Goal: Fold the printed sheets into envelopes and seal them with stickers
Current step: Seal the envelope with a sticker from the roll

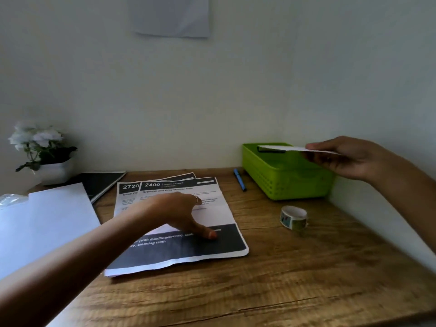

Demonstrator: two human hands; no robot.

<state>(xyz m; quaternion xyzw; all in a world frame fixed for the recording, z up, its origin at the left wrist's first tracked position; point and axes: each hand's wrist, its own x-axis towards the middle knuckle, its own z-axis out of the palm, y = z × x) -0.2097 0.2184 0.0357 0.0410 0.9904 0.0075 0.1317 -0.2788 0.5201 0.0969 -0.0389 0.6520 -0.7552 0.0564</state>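
On the wooden desk [283,291] in front of us lie the printed sheets [226,239], a small fanned stack with the one headed "2400" on top and another headed "2720" peeking out behind it. Our left hand [179,213] rests flat on that top sheet, fingers spread and relaxed, thumb stretched onto the dark band near its lower edge. We judge it is there to pin the stack down, or to draw the next sheet toward us for folding. The forearm comes in low from the left, crossing the blank white paper [47,220] beside the stack.

Over at the right, our right hand [342,156] pinches a folded envelope [278,147] by one end, thumb on top, fingers beneath, holding it level just above the green basket [290,182]. That looks like a finished piece about to be dropped in, though we cannot see a sticker on it. The arm is raised and reaching back toward the corner of the wall.

Between the basket and the near edge stands the sticker roll [293,217], upright and within easy reach of the right hand. A blue pen [240,180] lies just left of the basket. Farther back on the left sit a black notebook [101,182] and a white potted flower [44,154].
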